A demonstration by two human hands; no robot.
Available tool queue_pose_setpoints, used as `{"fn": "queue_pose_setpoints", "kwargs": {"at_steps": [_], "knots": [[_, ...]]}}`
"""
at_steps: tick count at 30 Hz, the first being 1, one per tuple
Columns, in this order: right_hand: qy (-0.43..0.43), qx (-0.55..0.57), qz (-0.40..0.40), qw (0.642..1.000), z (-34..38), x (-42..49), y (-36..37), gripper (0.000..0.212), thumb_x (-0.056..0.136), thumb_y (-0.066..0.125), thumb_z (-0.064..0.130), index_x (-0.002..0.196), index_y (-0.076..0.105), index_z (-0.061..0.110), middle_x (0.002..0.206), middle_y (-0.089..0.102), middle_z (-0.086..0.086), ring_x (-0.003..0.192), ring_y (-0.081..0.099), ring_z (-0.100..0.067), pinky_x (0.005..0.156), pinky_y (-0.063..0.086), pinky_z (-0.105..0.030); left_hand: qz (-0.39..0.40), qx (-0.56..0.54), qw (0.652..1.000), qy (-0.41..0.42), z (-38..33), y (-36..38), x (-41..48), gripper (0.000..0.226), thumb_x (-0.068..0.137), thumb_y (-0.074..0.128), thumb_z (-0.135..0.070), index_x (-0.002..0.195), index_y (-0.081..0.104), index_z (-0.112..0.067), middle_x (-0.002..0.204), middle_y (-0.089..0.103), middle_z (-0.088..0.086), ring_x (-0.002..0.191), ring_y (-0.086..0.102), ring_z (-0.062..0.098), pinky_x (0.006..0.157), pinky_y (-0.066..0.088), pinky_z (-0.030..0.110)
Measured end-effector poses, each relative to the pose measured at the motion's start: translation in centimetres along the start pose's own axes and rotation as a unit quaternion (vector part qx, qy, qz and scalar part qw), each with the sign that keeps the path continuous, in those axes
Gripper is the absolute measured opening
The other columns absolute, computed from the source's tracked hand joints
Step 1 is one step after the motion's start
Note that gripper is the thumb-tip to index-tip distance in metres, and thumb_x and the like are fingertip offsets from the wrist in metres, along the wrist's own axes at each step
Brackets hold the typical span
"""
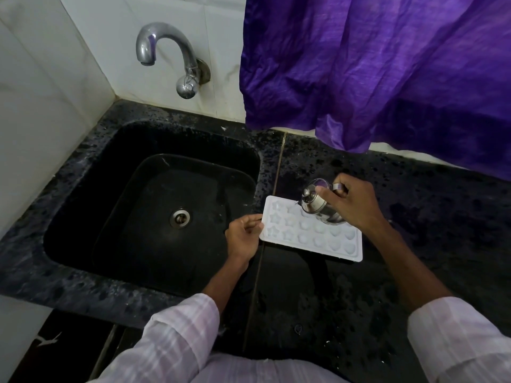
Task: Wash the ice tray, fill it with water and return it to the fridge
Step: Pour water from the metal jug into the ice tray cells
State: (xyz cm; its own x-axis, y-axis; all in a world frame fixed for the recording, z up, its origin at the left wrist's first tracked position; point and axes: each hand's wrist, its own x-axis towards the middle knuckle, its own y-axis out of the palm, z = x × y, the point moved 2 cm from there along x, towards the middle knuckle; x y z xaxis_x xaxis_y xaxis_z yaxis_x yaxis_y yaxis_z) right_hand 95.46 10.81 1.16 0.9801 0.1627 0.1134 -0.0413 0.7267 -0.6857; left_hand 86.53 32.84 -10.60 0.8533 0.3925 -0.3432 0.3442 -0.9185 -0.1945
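Left hand (243,236) pinches the short rim of the light, probably bendy and slippery ice tray (312,236), flat on the counter (414,244) to its right and best carried by both ends, while the right hand (351,203) grips a tilted steel pot (318,205) above it.

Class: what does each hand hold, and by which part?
The left hand pinches the ice tray by its sink-side edge; the right hand grips the jug by its rear side.

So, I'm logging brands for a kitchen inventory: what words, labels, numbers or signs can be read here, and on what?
None: no readable text or mark shows on the ice tray, the steel pot, the tap, the curtain or the sink.
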Motion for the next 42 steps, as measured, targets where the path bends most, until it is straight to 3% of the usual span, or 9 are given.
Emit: {"fn": "queue_pose_setpoints", "kwargs": {"at_steps": [10,19,27,32,36,42], "knots": [[0.007,-0.015,-0.001,1.000,-0.4,-0.5,-0.8,0.045,0.084,0.075,0.028,0.062,0.039,0.012,0.057,0.041,-0.002,0.051,0.032,-0.009,0.053,0.032,-0.022,0.000,0.006,1.000,0.004,0.0,0.0,0.0,0.019,0.091,0.070,-0.004,0.108,0.076,-0.011,0.093,0.077,-0.001,0.087,0.073,0.008,0.085,0.059,0.025],[0.008,-0.018,-0.005,1.000,-0.6,-1.0,-0.8,0.045,0.083,0.075,0.030,0.062,0.040,0.013,0.055,0.040,0.003,0.049,0.031,-0.006,0.050,0.032,-0.015,0.000,0.011,1.000,0.012,-0.2,-0.1,0.0,0.019,0.091,0.069,-0.004,0.108,0.075,-0.011,0.093,0.076,0.000,0.083,0.071,0.003,0.075,0.056,0.011],[-0.003,-0.009,0.004,1.000,-0.4,-2.1,-0.7,0.047,0.083,0.076,0.028,0.060,0.036,0.016,0.054,0.038,0.005,0.048,0.035,-0.006,0.049,0.031,-0.015,0.003,0.014,1.000,0.009,-0.3,-0.1,0.0,0.020,0.091,0.070,-0.005,0.110,0.075,-0.010,0.092,0.076,-0.002,0.088,0.073,0.008,0.085,0.059,0.023],[-0.010,-0.007,0.007,1.000,-0.3,-2.8,-0.6,0.048,0.083,0.077,0.028,0.060,0.036,0.016,0.053,0.036,0.005,0.049,0.035,-0.007,0.050,0.030,-0.016,0.001,0.019,1.000,0.010,-0.3,-0.1,-0.1,0.020,0.091,0.069,-0.005,0.110,0.075,-0.009,0.089,0.075,-0.004,0.082,0.071,0.003,0.073,0.054,0.010],[-0.010,-0.006,0.011,1.000,-0.2,-3.2,-0.4,0.048,0.083,0.077,0.028,0.060,0.036,0.015,0.052,0.035,0.005,0.049,0.035,-0.008,0.049,0.030,-0.016,0.000,0.017,1.000,0.010,-0.4,-0.2,0.0,0.020,0.092,0.069,-0.003,0.110,0.075,-0.009,0.088,0.074,-0.005,0.080,0.069,0.000,0.069,0.053,0.008],[-0.010,-0.002,0.001,1.000,-0.2,-4.9,-0.7,0.048,0.083,0.077,0.028,0.061,0.039,0.009,0.054,0.037,0.004,0.050,0.035,-0.007,0.051,0.030,-0.017,0.015,0.008,1.000,0.014,0.0,-0.3,-0.5,0.024,0.092,0.068,-0.004,0.114,0.075,-0.010,0.093,0.076,-0.002,0.089,0.073,0.008,0.085,0.058,0.020]]}}
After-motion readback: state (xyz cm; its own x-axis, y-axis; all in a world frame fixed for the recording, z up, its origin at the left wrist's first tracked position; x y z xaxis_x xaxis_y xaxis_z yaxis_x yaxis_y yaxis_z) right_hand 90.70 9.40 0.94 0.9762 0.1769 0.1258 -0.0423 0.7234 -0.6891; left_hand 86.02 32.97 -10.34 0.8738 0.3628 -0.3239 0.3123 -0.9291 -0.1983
